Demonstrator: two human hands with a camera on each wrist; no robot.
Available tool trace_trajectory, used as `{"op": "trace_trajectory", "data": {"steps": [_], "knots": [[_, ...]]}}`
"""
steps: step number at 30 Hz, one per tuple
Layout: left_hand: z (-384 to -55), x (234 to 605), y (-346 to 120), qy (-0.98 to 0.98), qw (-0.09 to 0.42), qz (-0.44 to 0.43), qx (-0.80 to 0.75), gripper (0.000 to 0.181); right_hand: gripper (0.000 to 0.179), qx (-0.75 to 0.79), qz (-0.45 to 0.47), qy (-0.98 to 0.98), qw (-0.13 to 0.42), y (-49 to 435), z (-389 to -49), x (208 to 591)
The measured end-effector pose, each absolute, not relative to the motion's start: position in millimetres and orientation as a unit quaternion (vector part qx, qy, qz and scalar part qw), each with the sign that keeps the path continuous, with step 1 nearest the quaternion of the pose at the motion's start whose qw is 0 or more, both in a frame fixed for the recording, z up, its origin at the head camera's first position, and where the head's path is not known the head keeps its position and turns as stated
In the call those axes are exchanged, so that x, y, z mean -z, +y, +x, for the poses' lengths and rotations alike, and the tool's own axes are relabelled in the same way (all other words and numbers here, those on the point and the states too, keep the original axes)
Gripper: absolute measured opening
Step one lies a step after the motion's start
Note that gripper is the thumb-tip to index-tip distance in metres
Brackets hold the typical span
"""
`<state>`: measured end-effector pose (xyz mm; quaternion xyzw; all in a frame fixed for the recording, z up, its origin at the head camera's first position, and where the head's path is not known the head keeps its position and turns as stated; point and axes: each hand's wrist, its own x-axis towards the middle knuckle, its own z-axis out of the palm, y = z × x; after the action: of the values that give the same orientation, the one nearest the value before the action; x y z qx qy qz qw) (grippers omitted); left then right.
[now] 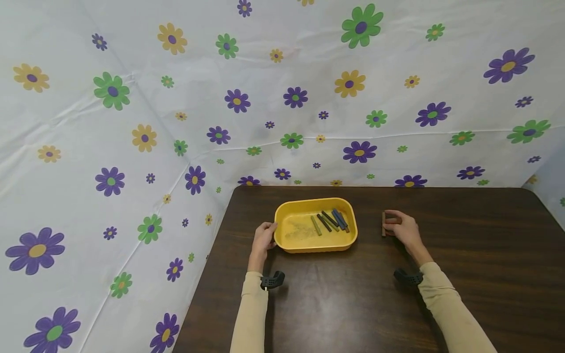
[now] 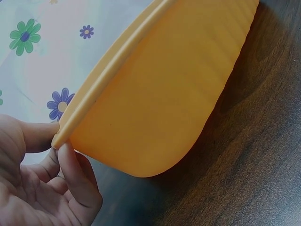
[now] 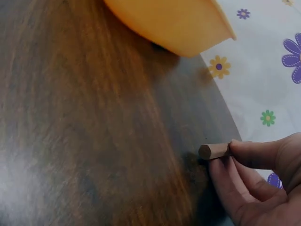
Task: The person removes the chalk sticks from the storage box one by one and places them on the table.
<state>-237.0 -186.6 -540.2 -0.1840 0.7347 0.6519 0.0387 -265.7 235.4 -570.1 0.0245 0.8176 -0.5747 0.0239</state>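
Note:
A shallow yellow tray (image 1: 293,248) lies on the dark table, holding several short green, black and blue sticks (image 1: 328,221) in its right half. My left hand (image 1: 263,239) pinches the tray's left rim; in the left wrist view the thumb and fingers (image 2: 77,176) meet across that rim. To the right of the tray, my right hand (image 1: 403,229) pinches a brown chalk-like stick (image 1: 383,224). The right wrist view shows the round end of that brown stick (image 3: 214,150) between thumb and fingertips, low over or on the table; contact with the wood is hard to tell.
A dark wood-grain table (image 1: 326,304) carries everything. White flowered sheeting (image 1: 265,113) hangs behind it and along its left side. Black bands (image 1: 272,280) sit on both wrists. Grey smudges mark the tray's floor.

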Motion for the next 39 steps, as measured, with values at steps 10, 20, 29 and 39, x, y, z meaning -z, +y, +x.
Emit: {"op": "trace_trajectory", "data": {"steps": [10, 20, 29, 39], "knots": [[-236, 541, -186, 0.734, 0.034, -0.185, -0.652, 0.038, 0.041, 0.426, -0.038, 0.900, -0.083, 225, -269, 578], [-235, 543, -185, 0.733, 0.033, -0.189, -0.652, 0.038, 0.044, 0.435, -0.010, 0.897, -0.074, 218, -265, 574], [-236, 543, -186, 0.736, 0.033, -0.186, -0.650, 0.041, 0.039, 0.441, -0.001, 0.892, -0.095, 217, -261, 577], [-235, 541, -185, 0.735, 0.034, -0.190, -0.650, 0.040, 0.028, 0.441, 0.029, 0.888, -0.127, 217, -259, 568]]}}
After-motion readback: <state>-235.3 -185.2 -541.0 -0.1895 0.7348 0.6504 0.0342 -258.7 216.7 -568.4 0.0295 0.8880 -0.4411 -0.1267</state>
